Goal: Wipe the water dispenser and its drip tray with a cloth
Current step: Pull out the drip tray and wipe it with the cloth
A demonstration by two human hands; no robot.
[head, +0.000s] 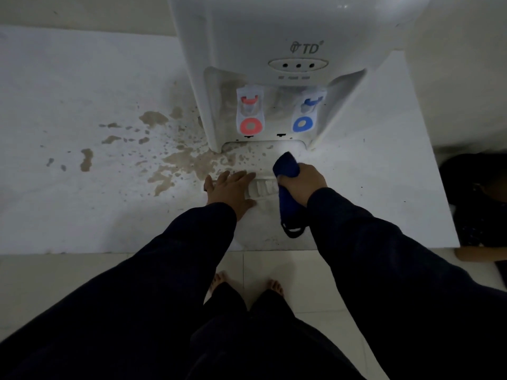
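Observation:
A white water dispenser (274, 45) stands on a white counter, with a red tap (249, 111) on the left and a blue tap (307, 112) on the right. Its white slotted drip tray (262, 187) lies pulled out in front of it. My left hand (229, 190) rests flat on the tray's left side, fingers spread. My right hand (300, 182) is closed around a dark blue cloth (286, 185), pressing it on the tray's right side. One end of the cloth sticks up toward the dispenser, the other hangs toward me.
Brown splashes and stains (170, 160) cover the white counter (82, 201) left of the dispenser and reach the tray slot. The counter's front edge (137, 252) runs above a tiled floor, where bare feet (247, 286) show. A dark object (477, 193) sits at the right.

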